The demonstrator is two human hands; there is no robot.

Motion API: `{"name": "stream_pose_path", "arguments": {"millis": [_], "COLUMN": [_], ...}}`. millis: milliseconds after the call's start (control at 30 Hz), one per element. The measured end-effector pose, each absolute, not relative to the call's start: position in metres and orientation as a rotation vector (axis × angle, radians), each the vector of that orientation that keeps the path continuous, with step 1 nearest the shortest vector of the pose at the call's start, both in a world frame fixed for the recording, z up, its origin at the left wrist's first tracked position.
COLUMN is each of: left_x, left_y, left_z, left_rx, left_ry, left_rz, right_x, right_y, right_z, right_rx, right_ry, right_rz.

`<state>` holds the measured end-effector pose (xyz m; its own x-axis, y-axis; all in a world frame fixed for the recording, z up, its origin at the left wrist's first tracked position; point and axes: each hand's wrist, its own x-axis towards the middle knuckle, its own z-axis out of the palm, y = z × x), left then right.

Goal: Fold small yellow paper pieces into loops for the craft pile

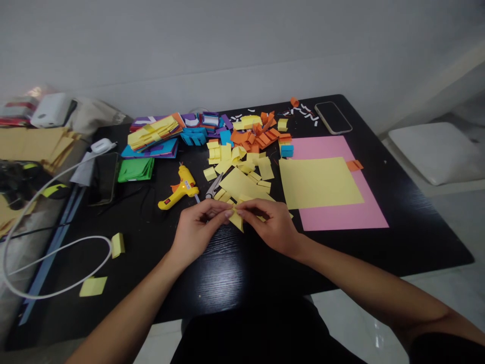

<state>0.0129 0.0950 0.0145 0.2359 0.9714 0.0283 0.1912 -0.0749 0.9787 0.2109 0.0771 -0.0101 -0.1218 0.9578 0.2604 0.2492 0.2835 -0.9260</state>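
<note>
Between both hands is a small piece of yellow paper (237, 221), partly hidden by the fingers. My left hand (199, 225) pinches its left side with thumb and fingertips. From the other side, my right hand (271, 222) grips it the same way, close to the left fingertips. Just beyond the hands lie a larger yellow sheet (242, 185) and a pair of scissors (214, 186), whose lower part is covered. A yellow hot glue gun (182, 187) rests to the left of them.
Folded orange paper pieces (257, 136) and yellow scraps pile up behind. At right, a yellow sheet (320, 182) overlaps a pink sheet (341, 220). A phone (333, 118) lies far right. Coloured paper stacks (155, 134), green paper (136, 170) and a white cable (76, 241) are at left.
</note>
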Motion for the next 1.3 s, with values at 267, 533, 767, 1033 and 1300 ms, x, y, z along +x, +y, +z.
{"name": "stream_pose_path", "arguments": {"millis": [267, 533, 767, 1033, 1300], "left_x": [0.0117, 0.0119, 0.012, 0.0142, 0.0136], "left_y": [0.0967, 0.0958, 0.0958, 0.096, 0.096], "left_z": [0.0154, 0.0132, 0.0122, 0.013, 0.0119], "left_rx": [1.41, 1.411, 1.428, 1.415, 1.418], "left_ry": [1.158, 1.168, 1.164, 1.126, 1.122], "left_rz": [0.974, 0.958, 0.944, 0.934, 0.948], "right_x": [0.2109, 0.2113, 0.2108, 0.2116, 0.2096], "right_y": [0.0742, 0.0763, 0.0782, 0.0808, 0.0842], "right_z": [-0.0037, -0.006, -0.0063, -0.006, -0.0042], "right_rx": [-1.097, -1.107, -1.134, -1.063, -0.988], "right_ry": [-1.499, -1.431, -1.402, -1.321, -1.201], "right_rz": [1.06, 1.122, 1.189, 1.292, 1.436]}}
